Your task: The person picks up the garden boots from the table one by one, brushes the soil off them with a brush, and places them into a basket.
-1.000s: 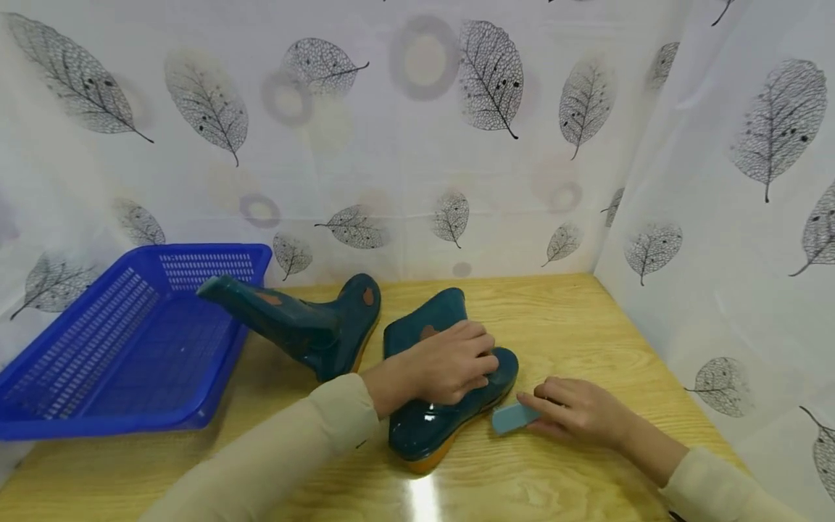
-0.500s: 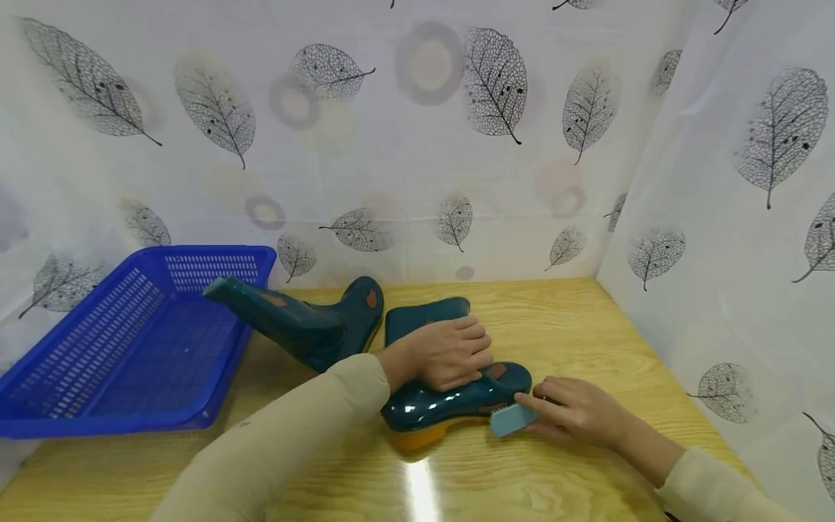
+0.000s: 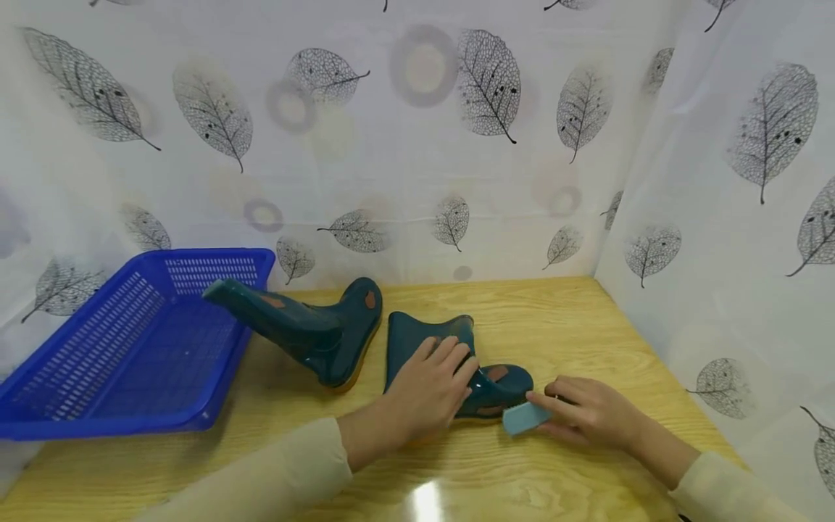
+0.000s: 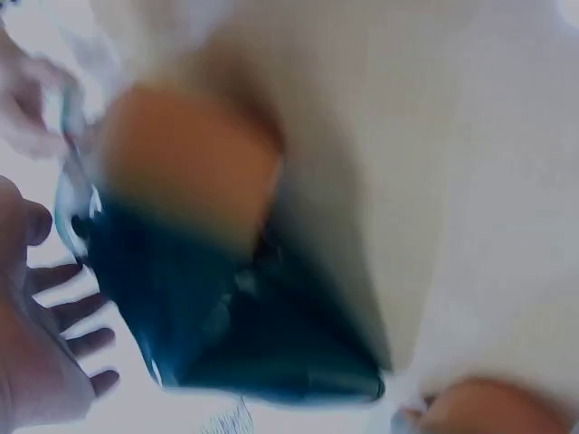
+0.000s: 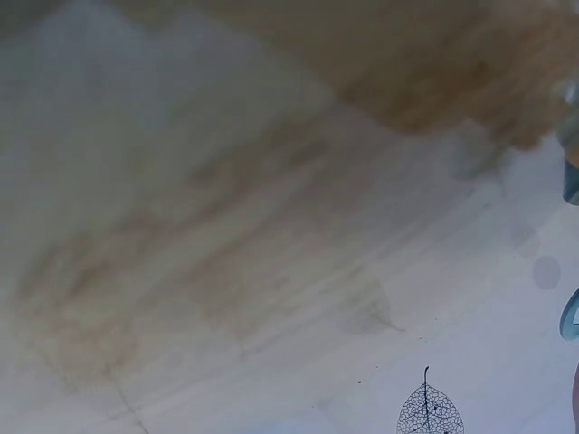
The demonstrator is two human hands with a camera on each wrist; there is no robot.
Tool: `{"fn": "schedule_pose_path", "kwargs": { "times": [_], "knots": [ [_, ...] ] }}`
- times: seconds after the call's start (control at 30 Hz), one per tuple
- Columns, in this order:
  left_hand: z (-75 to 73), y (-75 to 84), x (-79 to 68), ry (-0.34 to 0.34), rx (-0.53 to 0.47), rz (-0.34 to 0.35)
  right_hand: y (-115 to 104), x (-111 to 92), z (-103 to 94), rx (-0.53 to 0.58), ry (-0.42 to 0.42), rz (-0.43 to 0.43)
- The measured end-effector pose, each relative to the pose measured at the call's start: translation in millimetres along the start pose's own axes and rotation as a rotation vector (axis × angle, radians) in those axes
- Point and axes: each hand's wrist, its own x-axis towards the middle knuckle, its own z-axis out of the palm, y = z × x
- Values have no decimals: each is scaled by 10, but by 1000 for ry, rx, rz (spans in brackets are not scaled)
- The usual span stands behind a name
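Observation:
A dark green rubber boot (image 3: 430, 341) with brown patches lies on its side on the table, its toe pointing right. My left hand (image 3: 424, 391) rests over its ankle with fingers spread; in the left wrist view the fingers (image 4: 77, 312) look straight beside the boot (image 4: 226, 316), whose orange sole faces the camera. With my right hand (image 3: 583, 413) I hold a small light blue brush (image 3: 525, 418) close to the toe; whether it touches cannot be told. The right wrist view shows mostly blurred tabletop, with a light blue loop (image 5: 570, 316) at its right edge.
A second green boot (image 3: 306, 326) lies to the left, its shaft over the rim of a blue plastic basket (image 3: 215, 391). The wooden table (image 3: 554, 312) meets leaf-patterned white sheeting (image 3: 522, 232) at the back and right.
The boot has rolled and turned under my left hand, its toe now pointing right. My left hand's fingers have loosened and spread. The brush has shifted slightly, staying in my right hand.

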Motion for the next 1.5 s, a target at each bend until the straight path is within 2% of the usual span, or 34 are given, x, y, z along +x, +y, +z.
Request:
{"fn": "schedule_pose_path", "kwargs": {
  "times": [0.1, 0.2, 0.33, 0.47, 0.77, 1.07, 1.33, 1.5],
  "knots": [
    [35, 37, -120, -44, -17, -31, 23, -3, -16, 5, -2, 2],
    [146, -67, -145, -86, -61, -41, 32, -1, -25, 4, 9, 1],
    [281, -249, -155, -87, -131, -75, 31, 7, -20, 1, 30, 26],
    [349, -327, -179, -91, -170, -88, 36, 23, -1, -13, 52, 54],
    [371, -245, -178, -121, -148, -55, 28, 85, -6, -50, 53, 38],
    [384, -232, -206, -103, -148, -48, 11, 199, 101, -59, 59, -24],
    [388, -217, -217, -101, -156, -41, -8, 254, 169, -38, 55, -14],
    [381, -219, -216, -82, -163, -38, -22, 347, 201, -40, 80, -28]
  ]
}}
